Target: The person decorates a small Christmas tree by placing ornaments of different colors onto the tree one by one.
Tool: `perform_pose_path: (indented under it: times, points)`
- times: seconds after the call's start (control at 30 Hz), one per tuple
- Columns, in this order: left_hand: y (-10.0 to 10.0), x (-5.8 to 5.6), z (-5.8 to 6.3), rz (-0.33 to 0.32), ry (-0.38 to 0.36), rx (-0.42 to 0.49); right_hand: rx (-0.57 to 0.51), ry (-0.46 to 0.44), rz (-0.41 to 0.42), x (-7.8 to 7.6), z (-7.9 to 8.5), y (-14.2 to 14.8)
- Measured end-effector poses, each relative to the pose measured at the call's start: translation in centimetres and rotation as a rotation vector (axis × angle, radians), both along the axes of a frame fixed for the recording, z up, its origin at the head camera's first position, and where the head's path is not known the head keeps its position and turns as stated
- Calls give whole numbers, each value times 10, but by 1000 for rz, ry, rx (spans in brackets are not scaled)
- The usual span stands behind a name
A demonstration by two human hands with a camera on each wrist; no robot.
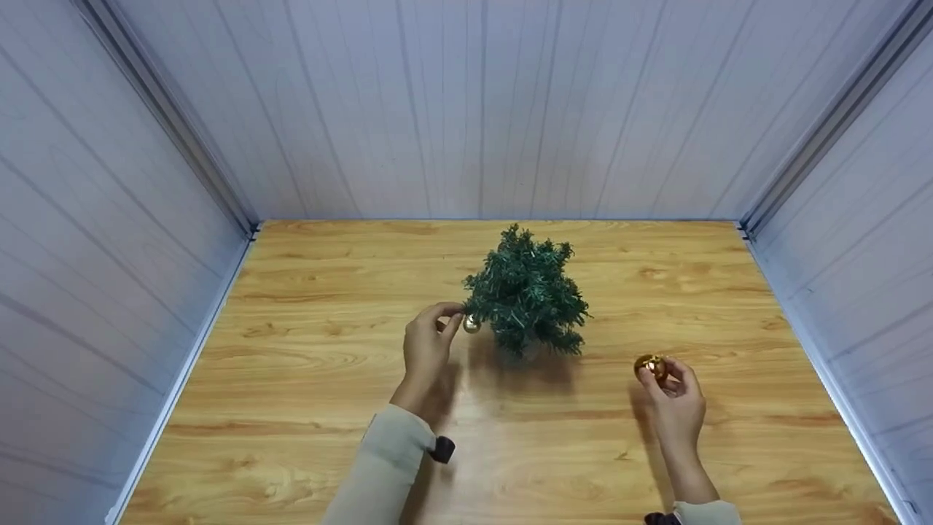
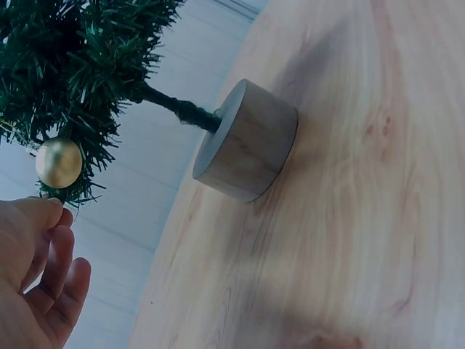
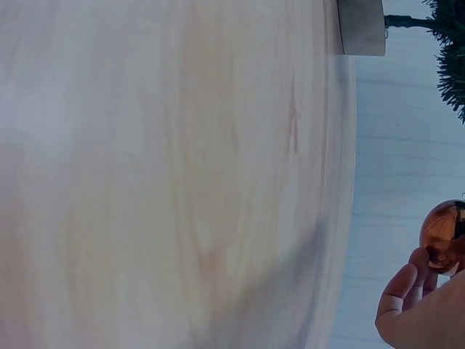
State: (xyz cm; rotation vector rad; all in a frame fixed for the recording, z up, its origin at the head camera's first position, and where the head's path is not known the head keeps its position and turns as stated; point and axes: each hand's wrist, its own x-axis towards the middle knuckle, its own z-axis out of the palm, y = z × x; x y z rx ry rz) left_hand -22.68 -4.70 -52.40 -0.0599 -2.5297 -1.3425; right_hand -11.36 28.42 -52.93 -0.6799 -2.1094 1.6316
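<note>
A small green artificial Christmas tree (image 1: 526,292) stands on a round wooden base (image 2: 254,142). At its left side my left hand (image 1: 428,343) pinches the tip of a branch between thumb and forefinger, while the other fingers are loosely bent. Right by those fingertips hangs a small pale gold bauble (image 2: 59,163) on the tree. Off to the right of the tree, my right hand (image 1: 678,401) holds a larger shiny copper-gold bauble (image 1: 649,369) above the table, fingers and thumb around it. The right wrist view cuts off part of that bauble (image 3: 442,236).
The wood-grain table (image 1: 291,364) is bounded by a pale panelled back wall (image 1: 474,109) and side walls to the left (image 1: 109,240) and right (image 1: 867,240). Another small ornament may show near the treetop, too hidden to tell.
</note>
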Motion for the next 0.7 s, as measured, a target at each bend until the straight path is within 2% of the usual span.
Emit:
perform_pose_path:
  times: [0.23, 0.47, 0.7]
  points:
    - [-4, -10, -2, -54, -34, -3, 14, 3, 0, 2, -5, -3]
    - [-9, -16, 1, -94, -54, 7, 6, 1, 35, 5, 4, -9]
    - [-11, -17, 0, -117, -48, 37, 20, 16, 71, 9, 13, -18]
